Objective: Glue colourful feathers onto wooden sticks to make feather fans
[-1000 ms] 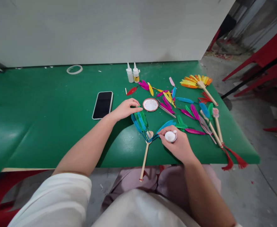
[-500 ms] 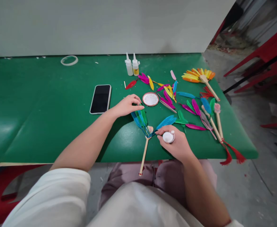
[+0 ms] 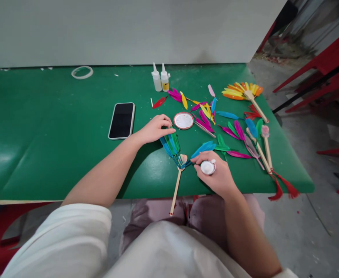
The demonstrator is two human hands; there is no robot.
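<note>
Barely any change in the last second: camera tilts a bit, and the right hand's (image 3: 219, 177) thumb now sits slightly off its index fingertip beside the blue feathers (image 3: 203, 149). Its grip stays clamped on a white bottle (image 3: 208, 167), seen end-on. Left hand (image 3: 154, 129) touches green feathers (image 3: 174, 142) at their tips; can't tell if that grip pinches. Wooden fan stick (image 3: 175, 191) overhangs the bench (image 3: 71, 131) edge, quills at its head; stage looks unchanged.

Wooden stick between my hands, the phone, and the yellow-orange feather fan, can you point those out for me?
Wooden stick (image 3: 176, 192): head view, about halfway along its length.
Phone (image 3: 122, 121): head view, middle of its dark screen.
Yellow-orange feather fan (image 3: 248, 95): head view, on its wooden head.
</note>
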